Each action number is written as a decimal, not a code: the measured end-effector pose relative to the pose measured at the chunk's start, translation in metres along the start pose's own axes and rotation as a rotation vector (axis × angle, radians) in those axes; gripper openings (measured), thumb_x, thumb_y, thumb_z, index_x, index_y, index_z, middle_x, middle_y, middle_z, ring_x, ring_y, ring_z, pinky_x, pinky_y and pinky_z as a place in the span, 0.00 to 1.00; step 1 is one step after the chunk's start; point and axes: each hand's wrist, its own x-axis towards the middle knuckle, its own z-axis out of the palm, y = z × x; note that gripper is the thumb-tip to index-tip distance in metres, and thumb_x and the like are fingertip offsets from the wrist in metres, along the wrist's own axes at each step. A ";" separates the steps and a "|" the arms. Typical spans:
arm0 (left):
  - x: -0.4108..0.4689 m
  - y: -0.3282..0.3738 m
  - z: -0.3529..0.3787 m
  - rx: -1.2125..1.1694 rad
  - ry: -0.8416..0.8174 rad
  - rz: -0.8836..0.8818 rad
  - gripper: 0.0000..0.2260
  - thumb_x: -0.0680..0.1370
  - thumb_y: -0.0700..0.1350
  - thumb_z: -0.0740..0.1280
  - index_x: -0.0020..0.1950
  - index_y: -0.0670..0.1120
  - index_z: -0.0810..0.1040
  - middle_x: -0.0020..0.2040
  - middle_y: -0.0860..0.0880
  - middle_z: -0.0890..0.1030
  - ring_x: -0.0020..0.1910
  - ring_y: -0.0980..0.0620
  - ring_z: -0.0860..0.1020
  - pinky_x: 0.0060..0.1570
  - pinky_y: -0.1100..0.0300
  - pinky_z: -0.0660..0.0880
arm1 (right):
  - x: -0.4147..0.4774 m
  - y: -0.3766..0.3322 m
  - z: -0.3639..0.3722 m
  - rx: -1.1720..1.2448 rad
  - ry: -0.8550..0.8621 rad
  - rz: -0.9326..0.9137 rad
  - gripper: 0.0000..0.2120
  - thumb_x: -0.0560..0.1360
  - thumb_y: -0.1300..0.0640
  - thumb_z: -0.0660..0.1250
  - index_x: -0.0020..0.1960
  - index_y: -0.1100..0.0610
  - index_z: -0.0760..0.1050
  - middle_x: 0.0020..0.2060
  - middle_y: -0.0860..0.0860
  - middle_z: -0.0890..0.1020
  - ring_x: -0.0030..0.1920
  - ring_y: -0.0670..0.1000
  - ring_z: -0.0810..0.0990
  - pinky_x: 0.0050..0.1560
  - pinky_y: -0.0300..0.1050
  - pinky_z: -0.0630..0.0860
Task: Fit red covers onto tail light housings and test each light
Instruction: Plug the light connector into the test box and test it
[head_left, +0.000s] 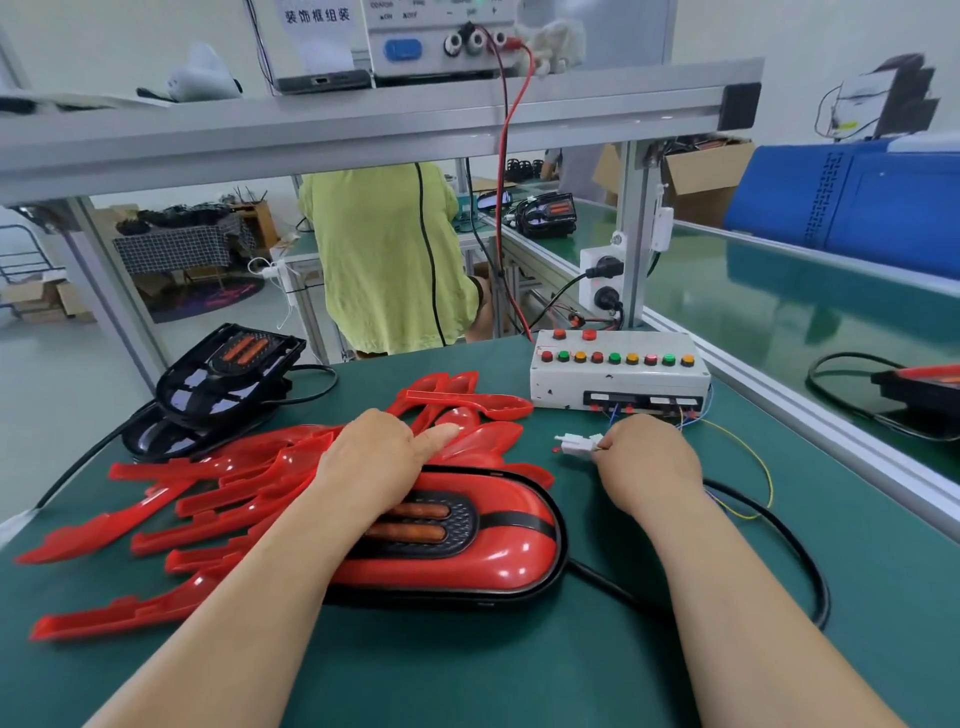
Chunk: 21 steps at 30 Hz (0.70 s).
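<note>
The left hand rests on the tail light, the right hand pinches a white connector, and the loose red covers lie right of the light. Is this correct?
Not quite: the head view shows the covers piled left of the light and behind it, not right. The left hand rests on the light and the right hand pinches the connector, as said.

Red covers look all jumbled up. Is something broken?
The loose red covers lie in an untidy, overlapping heap beside the assembled tail light, pointing different ways. None looks cracked. The white test box has dark scuff marks on its front.
</note>
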 end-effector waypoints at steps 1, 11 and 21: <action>-0.002 0.001 -0.003 -0.021 0.011 0.015 0.31 0.71 0.71 0.56 0.32 0.44 0.74 0.28 0.49 0.73 0.27 0.51 0.72 0.29 0.58 0.70 | -0.001 -0.001 -0.001 0.004 0.017 -0.007 0.09 0.78 0.59 0.63 0.50 0.57 0.82 0.47 0.55 0.82 0.45 0.57 0.76 0.44 0.42 0.71; 0.002 0.039 -0.013 -0.440 0.049 0.302 0.05 0.79 0.51 0.66 0.51 0.56 0.82 0.42 0.60 0.82 0.38 0.66 0.77 0.39 0.67 0.69 | -0.012 -0.016 -0.010 0.772 0.268 -0.309 0.06 0.77 0.60 0.70 0.51 0.59 0.85 0.52 0.46 0.81 0.50 0.41 0.77 0.56 0.30 0.71; -0.007 0.051 0.002 -1.319 -0.425 0.226 0.07 0.70 0.41 0.70 0.46 0.46 0.85 0.44 0.48 0.85 0.44 0.53 0.83 0.47 0.60 0.80 | -0.025 -0.031 -0.007 1.096 0.139 -0.546 0.09 0.75 0.66 0.70 0.52 0.56 0.85 0.55 0.44 0.83 0.52 0.38 0.80 0.55 0.33 0.73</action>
